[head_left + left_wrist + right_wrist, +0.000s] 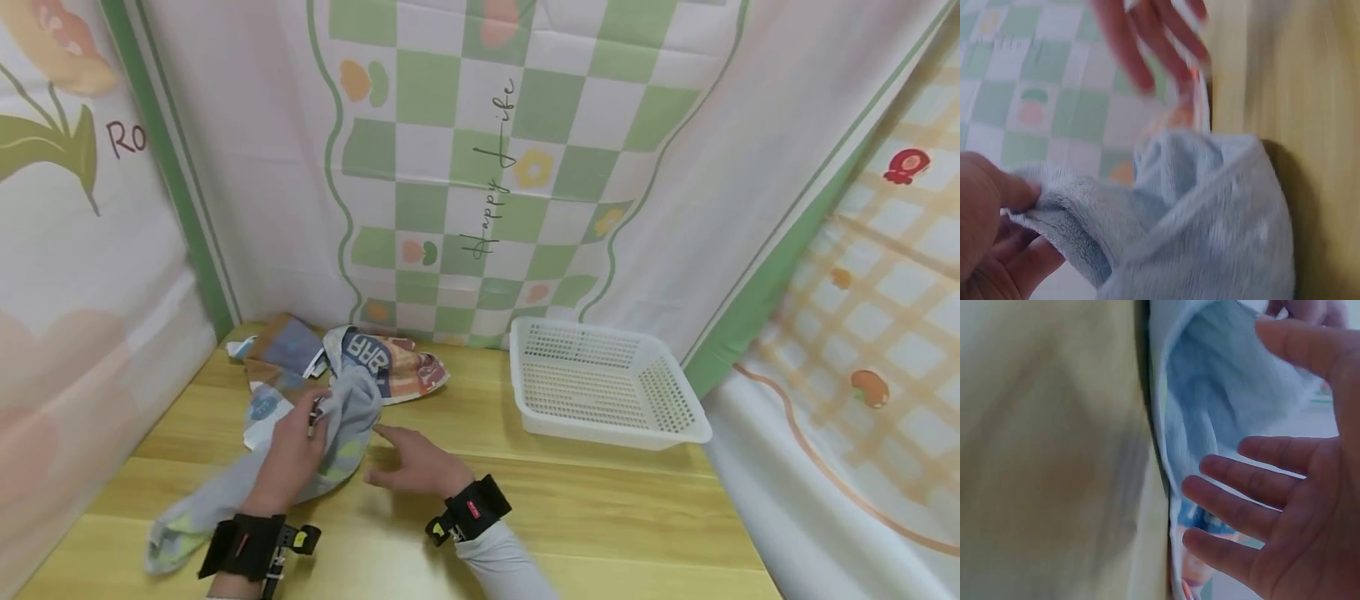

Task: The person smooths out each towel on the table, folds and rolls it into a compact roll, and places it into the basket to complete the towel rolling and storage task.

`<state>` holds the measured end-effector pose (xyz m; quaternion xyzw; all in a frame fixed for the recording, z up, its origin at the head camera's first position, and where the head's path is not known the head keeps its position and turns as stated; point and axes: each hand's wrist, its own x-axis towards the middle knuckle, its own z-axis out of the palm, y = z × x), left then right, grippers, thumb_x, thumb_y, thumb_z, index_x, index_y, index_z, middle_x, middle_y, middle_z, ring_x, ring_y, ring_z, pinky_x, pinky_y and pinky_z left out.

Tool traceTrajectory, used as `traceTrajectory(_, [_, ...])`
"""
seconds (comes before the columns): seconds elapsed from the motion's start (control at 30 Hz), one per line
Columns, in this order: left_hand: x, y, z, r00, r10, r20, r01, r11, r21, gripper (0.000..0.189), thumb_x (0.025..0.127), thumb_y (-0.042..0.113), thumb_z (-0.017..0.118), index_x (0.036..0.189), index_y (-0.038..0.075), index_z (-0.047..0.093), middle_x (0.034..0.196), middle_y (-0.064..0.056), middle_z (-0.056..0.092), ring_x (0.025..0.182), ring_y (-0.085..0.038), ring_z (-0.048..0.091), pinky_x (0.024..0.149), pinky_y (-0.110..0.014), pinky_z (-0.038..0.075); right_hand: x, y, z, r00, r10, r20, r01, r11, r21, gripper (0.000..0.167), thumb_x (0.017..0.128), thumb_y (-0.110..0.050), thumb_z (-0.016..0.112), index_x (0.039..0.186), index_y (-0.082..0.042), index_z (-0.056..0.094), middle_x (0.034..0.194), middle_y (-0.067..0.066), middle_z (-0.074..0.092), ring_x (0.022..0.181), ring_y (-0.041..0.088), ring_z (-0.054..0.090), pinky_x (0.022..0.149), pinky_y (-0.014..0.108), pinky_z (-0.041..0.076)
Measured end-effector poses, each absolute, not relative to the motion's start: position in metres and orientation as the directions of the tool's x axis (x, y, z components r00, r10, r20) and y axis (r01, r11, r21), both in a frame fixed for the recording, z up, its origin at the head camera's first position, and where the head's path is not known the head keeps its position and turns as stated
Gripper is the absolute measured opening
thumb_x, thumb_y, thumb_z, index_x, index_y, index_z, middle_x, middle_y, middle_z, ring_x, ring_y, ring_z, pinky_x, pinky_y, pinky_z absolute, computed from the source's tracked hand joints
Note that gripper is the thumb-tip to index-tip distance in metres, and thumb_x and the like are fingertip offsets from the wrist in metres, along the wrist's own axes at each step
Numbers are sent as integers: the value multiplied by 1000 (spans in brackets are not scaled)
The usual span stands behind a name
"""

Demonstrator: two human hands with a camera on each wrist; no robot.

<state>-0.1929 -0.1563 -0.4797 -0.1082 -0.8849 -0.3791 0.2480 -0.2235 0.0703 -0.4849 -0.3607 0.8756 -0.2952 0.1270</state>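
A light blue-grey towel with yellow-green patches lies bunched at the left of the table, one end trailing toward the front left. My left hand pinches a fold of it between thumb and fingers, and the left wrist view shows the towel hanging raised from that grip. My right hand is just right of the towel, fingers spread and holding nothing. In the right wrist view the fingers extend toward the towel's edge.
Behind the towel lie a printed cloth with large letters and a brown and blue cloth. At the back right of the wooden table stands a white perforated plastic basket. Patterned curtains enclose the table.
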Motion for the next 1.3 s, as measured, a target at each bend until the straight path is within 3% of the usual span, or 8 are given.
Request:
traceTrajectory(0.2, [-188,-116,-473,-835,-30,550,408,637,654,36,96,-9,59,131,-1,63,109,-20,69,79,-25,64,60,-30,51,-217,62,-488,-722,-692,-19,-491,532,-690,105,95,-54,65,163,-5,1,153,18,48,135,19,53,111,28,43])
traceTrajectory(0.37, [-181,-98,-470,-892,78,445,413,542,732,43,98,-4,55,140,0,58,124,-18,62,103,-30,67,77,-37,59,-214,67,-492,-734,-679,34,-512,519,-684,101,100,-42,59,161,-2,-12,148,20,53,132,16,54,106,24,47])
traceTrajectory(0.57, [-176,-96,-467,-915,192,355,400,543,738,53,92,-4,61,144,1,54,141,-22,52,114,-32,63,89,-45,58,-214,78,-495,-730,-657,187,-629,539,-560,70,107,-20,52,161,0,12,132,18,65,118,15,63,92,22,52])
traceTrajectory(0.77, [-181,-98,-466,-886,174,431,443,591,674,40,86,5,80,124,3,67,113,-11,64,96,-23,61,79,-41,55,-215,95,-490,-742,-637,209,-633,565,-530,51,106,-9,48,155,-1,36,134,14,62,118,16,60,99,28,51])
traceTrajectory(0.87, [-185,-100,-466,-868,180,463,472,590,655,30,85,10,82,112,8,71,102,-1,64,89,-17,59,74,-36,53,-219,105,-486,-755,-620,214,-622,572,-535,33,106,-14,52,138,-7,57,126,6,65,114,12,60,96,26,51])
traceTrajectory(0.97, [-190,-102,-465,-849,198,490,501,597,627,19,86,17,83,100,15,70,93,5,62,81,-14,56,69,-30,49,-221,117,-480,-768,-604,213,-602,566,-563,13,105,-23,58,111,-16,67,97,-4,63,88,6,59,77,21,50])
traceTrajectory(1.13, [-194,-104,-460,-834,212,510,513,640,572,15,91,24,77,87,19,64,83,6,58,74,-11,53,66,-27,45,-222,141,-469,-797,-565,213,-570,586,-576,26,99,-40,66,106,-16,73,89,-5,64,77,5,55,69,22,48])
traceTrajectory(1.3, [-197,-113,-454,-848,172,501,455,721,523,16,96,24,72,103,10,72,97,-6,66,89,-24,63,76,-42,53,-220,167,-459,-811,-550,200,-555,617,-557,28,91,-33,77,106,-9,76,98,-1,70,88,9,60,81,27,53])
